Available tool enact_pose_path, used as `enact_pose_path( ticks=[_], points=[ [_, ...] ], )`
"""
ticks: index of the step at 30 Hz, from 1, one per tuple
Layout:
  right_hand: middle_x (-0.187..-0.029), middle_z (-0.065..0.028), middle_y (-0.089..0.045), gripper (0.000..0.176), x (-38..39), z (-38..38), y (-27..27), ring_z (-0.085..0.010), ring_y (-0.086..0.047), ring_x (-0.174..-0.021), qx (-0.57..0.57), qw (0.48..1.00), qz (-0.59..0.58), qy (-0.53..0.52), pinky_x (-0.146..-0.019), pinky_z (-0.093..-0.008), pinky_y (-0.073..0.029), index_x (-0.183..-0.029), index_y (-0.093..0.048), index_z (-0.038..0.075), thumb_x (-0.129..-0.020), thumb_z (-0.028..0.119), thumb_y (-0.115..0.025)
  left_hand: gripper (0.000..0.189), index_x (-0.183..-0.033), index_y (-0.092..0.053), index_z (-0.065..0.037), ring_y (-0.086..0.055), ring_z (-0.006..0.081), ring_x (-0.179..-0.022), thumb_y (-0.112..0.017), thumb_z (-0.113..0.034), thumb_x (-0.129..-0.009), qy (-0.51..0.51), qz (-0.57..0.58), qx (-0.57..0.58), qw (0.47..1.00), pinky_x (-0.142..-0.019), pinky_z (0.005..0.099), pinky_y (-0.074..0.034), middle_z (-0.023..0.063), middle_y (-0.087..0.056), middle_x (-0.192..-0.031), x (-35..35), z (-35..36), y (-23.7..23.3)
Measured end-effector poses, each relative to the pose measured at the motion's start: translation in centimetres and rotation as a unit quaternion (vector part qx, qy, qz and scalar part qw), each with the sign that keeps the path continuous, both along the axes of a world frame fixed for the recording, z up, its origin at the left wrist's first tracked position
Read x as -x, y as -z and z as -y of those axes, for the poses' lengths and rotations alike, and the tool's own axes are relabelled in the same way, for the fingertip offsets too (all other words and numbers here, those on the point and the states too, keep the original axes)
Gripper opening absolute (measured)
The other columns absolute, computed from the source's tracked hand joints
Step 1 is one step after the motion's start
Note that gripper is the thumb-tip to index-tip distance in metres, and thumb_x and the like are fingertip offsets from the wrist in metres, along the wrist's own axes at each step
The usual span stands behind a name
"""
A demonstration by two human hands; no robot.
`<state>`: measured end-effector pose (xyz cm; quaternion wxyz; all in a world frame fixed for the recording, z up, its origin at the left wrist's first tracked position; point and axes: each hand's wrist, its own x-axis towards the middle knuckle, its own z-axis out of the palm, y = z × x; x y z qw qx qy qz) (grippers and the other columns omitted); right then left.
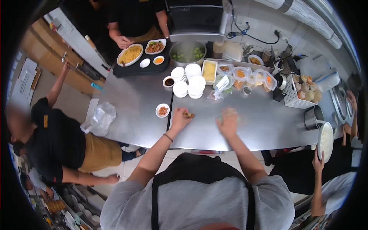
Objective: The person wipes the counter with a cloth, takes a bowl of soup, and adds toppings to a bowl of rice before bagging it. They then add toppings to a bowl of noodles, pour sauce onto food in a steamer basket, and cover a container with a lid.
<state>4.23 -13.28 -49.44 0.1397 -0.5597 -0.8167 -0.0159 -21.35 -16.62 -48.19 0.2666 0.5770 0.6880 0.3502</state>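
the fingers of your left hand (179, 119) are curled close onto a small brown morsel (188, 114) lying on the steel tabletop (134, 115). your right hand (229, 122) is near it over the same tabletop, blurred, so i cannot tell how far its fingers are spread or whether they hold anything. a small white dish (162, 110) of reddish food sits just beside your left hand, with stacks of white plates (196, 85) further back.
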Motion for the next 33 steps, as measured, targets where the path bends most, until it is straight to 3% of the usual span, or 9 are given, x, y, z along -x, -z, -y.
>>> enact_pose_path(
  ticks=[4,11,15,16,17,19,21,28,33],
  points=[
    [-0.132,-0.0159,-0.037,0.051,7.4,-0.5,1.1,-0.0354,-0.032,-0.122,0.007,0.981,-0.067,-0.181,-0.102,-0.0477,-0.022,-0.122,-0.045,0.009,-0.078,0.033,-0.055,0.041,-0.090,-0.054,-0.004,-0.056,0.0153,-0.065,-0.076,-0.007,-0.056,-0.004,0.044,-0.022,0.999,-0.063,0.0246,-0.051,0.0102,-0.043,-0.100,1.0,1.8,0.2],
    [-0.135,-0.0099,-0.034,0.049,12.9,-4.2,0.8,-0.0306,-0.028,-0.126,0.044,0.950,-0.066,-0.301,-0.105,-0.0452,-0.018,-0.125,-0.042,0.013,-0.080,0.029,-0.053,0.035,-0.089,-0.054,-0.004,-0.058,0.0113,-0.063,-0.075,-0.004,-0.061,-0.004,0.162,-0.058,0.985,-0.057,0.0228,-0.050,0.0077,-0.046,-0.095,1.7,4.1,-5.2],
    [-0.087,-0.0124,-0.056,0.025,13.6,-3.3,-0.9,-0.0249,-0.055,-0.081,-0.108,0.970,0.010,-0.218,-0.071,-0.0373,-0.044,-0.098,-0.052,0.009,-0.076,0.021,-0.052,0.036,-0.089,-0.054,-0.003,-0.057,0.0131,-0.065,-0.076,-0.006,-0.060,0.001,0.131,-0.076,0.989,-0.056,0.0242,-0.050,0.0057,-0.052,-0.084,1.5,4.1,-4.0],
    [-0.066,-0.0070,-0.050,0.013,13.5,-3.8,-0.1,-0.0201,-0.048,-0.058,-0.252,0.933,-0.105,-0.234,-0.052,-0.0344,-0.039,-0.084,-0.050,0.010,-0.076,0.020,-0.051,0.037,-0.089,-0.054,-0.004,-0.056,0.0165,-0.069,-0.076,-0.006,-0.059,0.016,0.041,-0.093,0.995,-0.060,0.0256,-0.050,0.0081,-0.051,-0.089,1.7,4.3,-3.0],
    [-0.087,-0.0129,-0.057,0.022,13.3,-2.9,-0.9,-0.0254,-0.055,-0.080,-0.077,0.978,-0.035,-0.193,-0.070,-0.0377,-0.044,-0.096,-0.054,0.008,-0.077,0.020,-0.050,0.037,-0.089,-0.055,-0.004,-0.055,0.0194,-0.073,-0.076,-0.005,-0.058,0.002,0.088,-0.062,0.994,-0.063,0.0262,-0.049,0.0103,-0.048,-0.096,0.7,4.9,-4.3],
    [-0.116,-0.0141,-0.051,0.036,11.8,-3.2,2.3,-0.0300,-0.048,-0.108,-0.162,0.953,-0.078,-0.242,-0.092,-0.0432,-0.035,-0.114,-0.050,0.010,-0.080,0.021,-0.050,0.037,-0.090,-0.055,-0.005,-0.055,0.0198,-0.070,-0.074,-0.004,-0.058,-0.003,0.012,-0.082,0.997,-0.064,0.0263,-0.049,0.0112,-0.044,-0.101,-0.6,6.8,-4.7],
    [-0.134,-0.0095,-0.036,0.045,10.2,-2.4,1.0,-0.0307,-0.032,-0.124,0.012,0.970,-0.087,-0.225,-0.103,-0.0462,-0.021,-0.125,-0.043,0.015,-0.082,0.022,-0.050,0.037,-0.091,-0.055,-0.004,-0.057,0.0175,-0.067,-0.074,-0.004,-0.060,0.025,0.049,-0.005,0.998,-0.063,0.0266,-0.051,0.0112,-0.043,-0.101,-1.3,7.8,-4.7],
    [-0.133,-0.0092,-0.037,0.045,-1.2,0.4,-0.4,-0.0300,-0.033,-0.122,0.007,0.976,-0.061,-0.208,-0.102,-0.0459,-0.023,-0.125,-0.044,0.016,-0.081,0.023,-0.051,0.033,-0.089,-0.053,-0.003,-0.056,0.0270,-0.074,-0.071,-0.005,-0.061,-0.072,-0.054,-0.044,0.995,-0.070,0.0352,-0.049,0.0153,-0.045,-0.102,-0.8,5.7,-1.7],
    [-0.129,-0.0166,-0.039,0.041,-15.8,-1.2,-0.2,-0.0332,-0.037,-0.119,-0.037,0.999,-0.018,-0.034,-0.097,-0.0472,-0.029,-0.122,-0.047,0.012,-0.081,0.022,-0.049,0.027,-0.082,-0.053,-0.003,-0.054,0.0343,-0.080,-0.070,-0.013,-0.064,-0.078,-0.124,-0.043,0.988,-0.071,0.0404,-0.046,0.0169,-0.050,-0.089,-2.7,4.1,-0.6]
  ],
)
